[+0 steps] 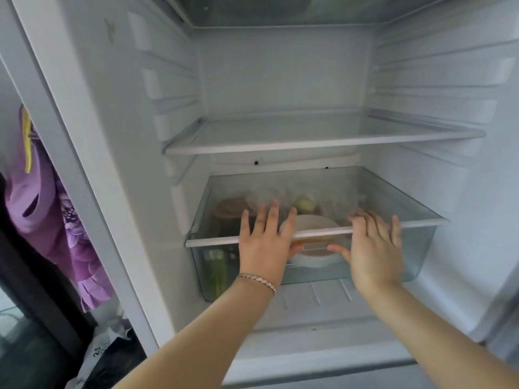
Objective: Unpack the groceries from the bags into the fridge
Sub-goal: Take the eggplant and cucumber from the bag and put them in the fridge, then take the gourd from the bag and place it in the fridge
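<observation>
Inside the open white fridge (pixel 280 74), below a glass shelf (pixel 323 144), a white bowl (pixel 311 224), a brown-lidded jar (pixel 229 211) and green stalks (pixel 217 272) sit in the clear drawer (pixel 421 256), while the left hand (pixel 265 245) and right hand (pixel 376 251) rest on its glass lid (pixel 421 223), each grip apart with fingers straight and thumbs below the rim.

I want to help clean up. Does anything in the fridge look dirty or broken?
Nothing looks broken or spilled. Only a small yellowish smudge, high on the left inner wall of the fridge, stands out against the white plastic.
</observation>
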Demonstrator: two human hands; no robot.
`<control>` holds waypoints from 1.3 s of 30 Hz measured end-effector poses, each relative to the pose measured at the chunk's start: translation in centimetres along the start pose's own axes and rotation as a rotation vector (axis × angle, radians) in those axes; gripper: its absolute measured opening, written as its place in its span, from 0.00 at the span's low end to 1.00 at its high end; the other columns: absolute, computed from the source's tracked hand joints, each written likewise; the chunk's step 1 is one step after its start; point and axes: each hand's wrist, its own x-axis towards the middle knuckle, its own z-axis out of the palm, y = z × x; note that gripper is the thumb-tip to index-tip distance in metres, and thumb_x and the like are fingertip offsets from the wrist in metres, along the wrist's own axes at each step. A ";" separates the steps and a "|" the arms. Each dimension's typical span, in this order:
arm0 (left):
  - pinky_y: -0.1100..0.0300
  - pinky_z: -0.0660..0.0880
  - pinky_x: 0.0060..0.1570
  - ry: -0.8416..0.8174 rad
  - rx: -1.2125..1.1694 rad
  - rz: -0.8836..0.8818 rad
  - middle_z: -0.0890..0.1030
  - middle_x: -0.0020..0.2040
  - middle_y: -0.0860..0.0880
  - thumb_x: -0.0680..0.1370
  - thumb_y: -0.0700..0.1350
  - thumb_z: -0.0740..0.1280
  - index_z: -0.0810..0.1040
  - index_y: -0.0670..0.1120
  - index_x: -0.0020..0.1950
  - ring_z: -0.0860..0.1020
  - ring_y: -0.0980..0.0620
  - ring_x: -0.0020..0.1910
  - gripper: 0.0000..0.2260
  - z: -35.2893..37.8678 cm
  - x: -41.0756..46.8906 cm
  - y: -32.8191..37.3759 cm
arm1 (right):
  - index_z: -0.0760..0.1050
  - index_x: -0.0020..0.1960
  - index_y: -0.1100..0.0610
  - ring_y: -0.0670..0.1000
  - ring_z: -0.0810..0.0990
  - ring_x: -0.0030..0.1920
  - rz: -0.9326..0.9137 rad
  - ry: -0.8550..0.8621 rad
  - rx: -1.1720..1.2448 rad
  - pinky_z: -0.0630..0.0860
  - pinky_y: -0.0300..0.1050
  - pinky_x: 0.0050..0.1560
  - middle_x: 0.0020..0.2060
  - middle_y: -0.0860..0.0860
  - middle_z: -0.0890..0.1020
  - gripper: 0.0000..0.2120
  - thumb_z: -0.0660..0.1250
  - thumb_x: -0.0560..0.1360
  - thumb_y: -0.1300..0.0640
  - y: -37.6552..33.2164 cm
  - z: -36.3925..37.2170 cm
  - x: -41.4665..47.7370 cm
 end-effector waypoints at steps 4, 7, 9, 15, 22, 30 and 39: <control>0.44 0.74 0.57 -0.060 -0.039 0.027 0.80 0.60 0.43 0.62 0.62 0.74 0.80 0.51 0.59 0.80 0.45 0.57 0.29 -0.1 -0.3 0.2 | 0.77 0.44 0.65 0.62 0.82 0.49 -0.010 -0.040 -0.036 0.64 0.62 0.62 0.44 0.61 0.83 0.32 0.81 0.48 0.46 -0.1 -0.3 0.1; 0.51 0.53 0.73 -0.185 -0.071 0.070 0.59 0.76 0.45 0.77 0.54 0.63 0.60 0.50 0.75 0.59 0.48 0.74 0.27 -1.6 -0.4 -0.1 | 0.77 0.40 0.65 0.63 0.82 0.44 -0.023 -0.183 -0.036 0.73 0.69 0.52 0.38 0.61 0.81 0.31 0.82 0.46 0.47 -0.5 -1.4 0.5; 0.56 0.41 0.73 -0.318 -0.072 0.049 0.45 0.78 0.49 0.80 0.44 0.57 0.47 0.49 0.77 0.45 0.51 0.77 0.28 -2.9 -1.1 -0.7 | 0.77 0.43 0.66 0.64 0.80 0.48 0.003 -0.290 -0.014 0.71 0.68 0.55 0.41 0.64 0.80 0.30 0.82 0.51 0.49 -0.9 -2.6 0.7; 0.55 0.63 0.67 -0.355 -0.268 -0.285 0.56 0.76 0.51 0.80 0.40 0.56 0.59 0.51 0.74 0.66 0.45 0.69 0.23 -8.5 -7.6 -1.8 | 0.77 0.55 0.60 0.63 0.71 0.57 -0.286 -0.298 0.181 0.69 0.52 0.57 0.55 0.59 0.75 0.18 0.74 0.67 0.55 -3.8 -7.6 -0.8; 0.53 0.74 0.58 -0.668 -0.066 -0.875 0.78 0.60 0.45 0.79 0.42 0.57 0.75 0.42 0.62 0.76 0.45 0.59 0.14 -16.0 -18.8 -3.2 | 0.75 0.60 0.56 0.55 0.76 0.56 -0.904 -0.964 0.413 0.73 0.44 0.52 0.57 0.53 0.78 0.15 0.63 0.76 0.52 -10.8 -15.9 -6.2; 0.55 0.74 0.53 -0.690 0.034 -1.449 0.78 0.59 0.45 0.78 0.44 0.59 0.77 0.43 0.58 0.77 0.44 0.57 0.13 -30.6 -40.9 0.9 | 0.74 0.60 0.57 0.56 0.76 0.57 -1.500 -0.937 0.489 0.75 0.50 0.57 0.59 0.54 0.77 0.16 0.61 0.77 0.50 -19.8 -28.7 -20.2; 0.55 0.72 0.54 -0.386 0.253 -2.093 0.78 0.59 0.46 0.77 0.46 0.57 0.77 0.47 0.56 0.76 0.44 0.58 0.13 -52.5 -67.9 21.1 | 0.74 0.62 0.51 0.52 0.75 0.60 -2.091 -0.718 0.740 0.69 0.40 0.52 0.60 0.49 0.77 0.15 0.61 0.77 0.49 -18.9 -52.2 -47.1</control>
